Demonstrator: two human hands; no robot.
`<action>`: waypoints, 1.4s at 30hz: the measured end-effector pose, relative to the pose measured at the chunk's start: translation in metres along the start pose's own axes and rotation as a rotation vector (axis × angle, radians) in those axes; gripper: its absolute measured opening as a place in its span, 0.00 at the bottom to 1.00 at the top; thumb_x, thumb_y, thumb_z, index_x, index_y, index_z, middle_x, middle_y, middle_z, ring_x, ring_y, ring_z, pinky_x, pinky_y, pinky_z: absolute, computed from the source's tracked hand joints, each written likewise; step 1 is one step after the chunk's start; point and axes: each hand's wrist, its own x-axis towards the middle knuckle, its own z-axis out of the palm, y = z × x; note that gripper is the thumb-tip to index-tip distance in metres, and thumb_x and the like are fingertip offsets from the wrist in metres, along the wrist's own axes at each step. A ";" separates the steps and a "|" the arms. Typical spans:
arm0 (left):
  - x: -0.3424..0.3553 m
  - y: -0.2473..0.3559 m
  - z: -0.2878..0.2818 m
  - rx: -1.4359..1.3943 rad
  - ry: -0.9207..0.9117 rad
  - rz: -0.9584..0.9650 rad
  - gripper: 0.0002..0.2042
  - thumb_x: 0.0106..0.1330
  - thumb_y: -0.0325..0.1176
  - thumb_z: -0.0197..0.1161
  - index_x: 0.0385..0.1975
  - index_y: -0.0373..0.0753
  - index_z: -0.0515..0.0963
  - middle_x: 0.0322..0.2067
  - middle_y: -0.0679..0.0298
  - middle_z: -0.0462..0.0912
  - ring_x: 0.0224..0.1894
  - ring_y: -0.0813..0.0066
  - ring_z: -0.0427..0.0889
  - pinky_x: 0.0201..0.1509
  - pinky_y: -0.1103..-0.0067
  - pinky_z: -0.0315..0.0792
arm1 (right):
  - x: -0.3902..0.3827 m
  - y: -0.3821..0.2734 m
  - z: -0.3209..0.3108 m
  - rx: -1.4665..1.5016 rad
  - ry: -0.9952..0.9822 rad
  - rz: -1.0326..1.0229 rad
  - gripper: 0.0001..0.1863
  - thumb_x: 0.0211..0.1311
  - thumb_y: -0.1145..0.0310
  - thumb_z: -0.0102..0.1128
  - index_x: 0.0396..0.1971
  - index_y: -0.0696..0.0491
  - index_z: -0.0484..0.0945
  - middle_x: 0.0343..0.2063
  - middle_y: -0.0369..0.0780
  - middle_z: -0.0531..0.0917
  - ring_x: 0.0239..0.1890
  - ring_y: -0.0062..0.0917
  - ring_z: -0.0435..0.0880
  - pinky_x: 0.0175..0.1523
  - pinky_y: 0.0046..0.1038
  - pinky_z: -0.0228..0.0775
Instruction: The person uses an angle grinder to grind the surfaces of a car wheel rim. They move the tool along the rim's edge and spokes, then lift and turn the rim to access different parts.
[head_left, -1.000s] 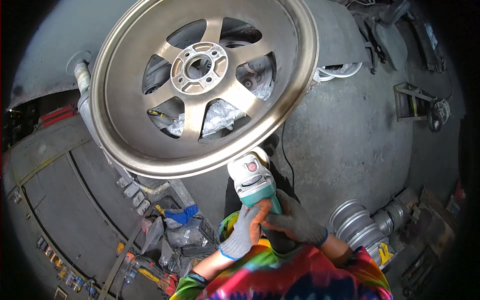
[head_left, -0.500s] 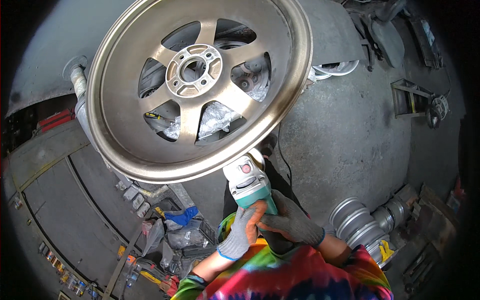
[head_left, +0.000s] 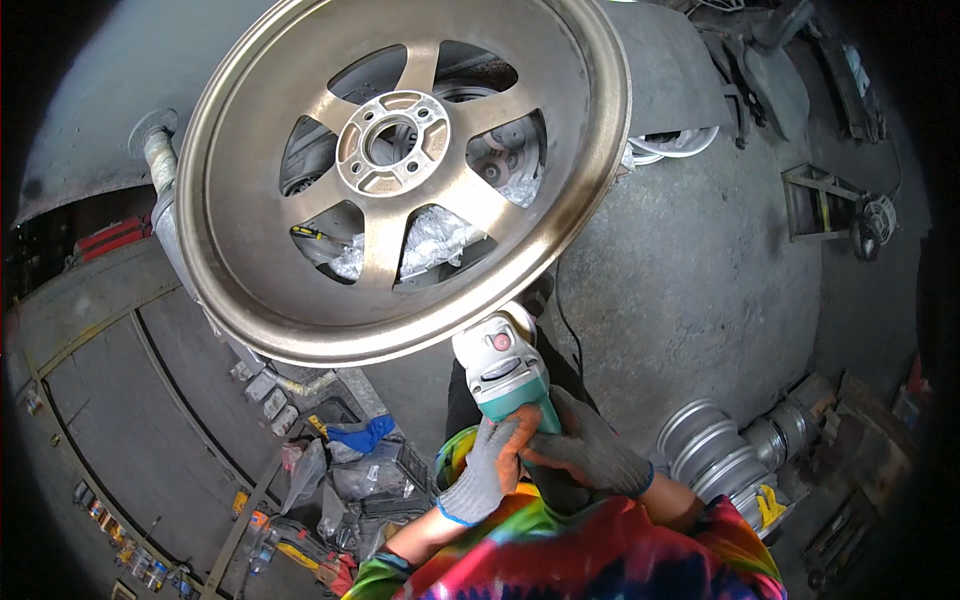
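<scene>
A bronze spoked car wheel rim (head_left: 390,240) fills the upper middle of the view, tilted, with a bare-metal hub. Just below its near edge is a teal and silver angle grinder (head_left: 505,365), its head up against the rim's lower lip. Whether the disc touches the rim is hidden. Both hands wear grey gloves with orange palms. My left hand (head_left: 490,455) is wrapped round the grinder's body just behind its head. My right hand (head_left: 590,440) grips the grinder's body from the right, close beside the left.
Several silver wheel rims (head_left: 705,440) are stacked at the lower right, with a yellow glove (head_left: 770,505) on them. A blue cloth (head_left: 365,433) and a grey case (head_left: 385,475) lie at the lower left. A dark cable (head_left: 568,325) runs over the floor. A small metal stand (head_left: 820,200) is farther right.
The grinder and both hands have shifted very slightly right and down. The bronze rim appears a few pixels farther right. Both hands keep their hold.
</scene>
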 end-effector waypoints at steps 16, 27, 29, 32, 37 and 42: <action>0.003 -0.016 -0.012 -0.144 -0.115 -0.119 0.18 0.69 0.27 0.45 0.59 0.41 0.60 0.50 0.59 0.71 0.47 0.70 0.76 0.43 0.75 0.75 | 0.001 -0.003 0.002 0.101 -0.008 0.030 0.30 0.53 0.62 0.65 0.52 0.60 0.65 0.43 0.42 0.74 0.46 0.22 0.71 0.53 0.27 0.66; 0.000 -0.024 -0.018 -0.051 -0.138 -0.044 0.19 0.68 0.26 0.46 0.59 0.41 0.59 0.49 0.57 0.72 0.45 0.69 0.77 0.38 0.77 0.77 | 0.001 -0.005 -0.001 -0.057 0.002 -0.023 0.30 0.51 0.61 0.66 0.50 0.60 0.66 0.42 0.44 0.74 0.45 0.24 0.73 0.51 0.30 0.67; -0.001 -0.025 -0.017 -0.049 -0.145 -0.044 0.19 0.68 0.26 0.46 0.59 0.40 0.58 0.49 0.57 0.72 0.45 0.69 0.77 0.37 0.77 0.77 | -0.001 -0.006 -0.003 -0.132 0.011 -0.036 0.30 0.51 0.61 0.67 0.50 0.60 0.66 0.42 0.44 0.74 0.45 0.25 0.73 0.50 0.30 0.67; -0.002 -0.026 -0.019 -0.046 -0.152 -0.041 0.20 0.68 0.26 0.46 0.60 0.40 0.58 0.49 0.56 0.72 0.44 0.68 0.78 0.36 0.78 0.77 | -0.001 0.004 -0.003 -0.044 0.017 -0.028 0.29 0.52 0.61 0.67 0.50 0.60 0.66 0.42 0.45 0.73 0.45 0.27 0.73 0.50 0.30 0.67; -0.004 -0.029 -0.022 -0.041 -0.160 -0.026 0.20 0.68 0.26 0.47 0.60 0.40 0.57 0.48 0.55 0.72 0.43 0.68 0.78 0.34 0.78 0.78 | -0.002 0.011 -0.003 0.014 -0.018 -0.029 0.29 0.53 0.61 0.66 0.50 0.59 0.66 0.42 0.45 0.72 0.45 0.29 0.73 0.50 0.31 0.67; 0.000 -0.052 -0.032 -0.349 -0.208 -0.094 0.20 0.67 0.26 0.47 0.60 0.39 0.57 0.48 0.54 0.73 0.42 0.67 0.79 0.32 0.79 0.78 | 0.000 0.007 -0.002 0.082 0.008 0.002 0.29 0.52 0.62 0.67 0.49 0.60 0.66 0.42 0.45 0.73 0.44 0.27 0.73 0.49 0.31 0.67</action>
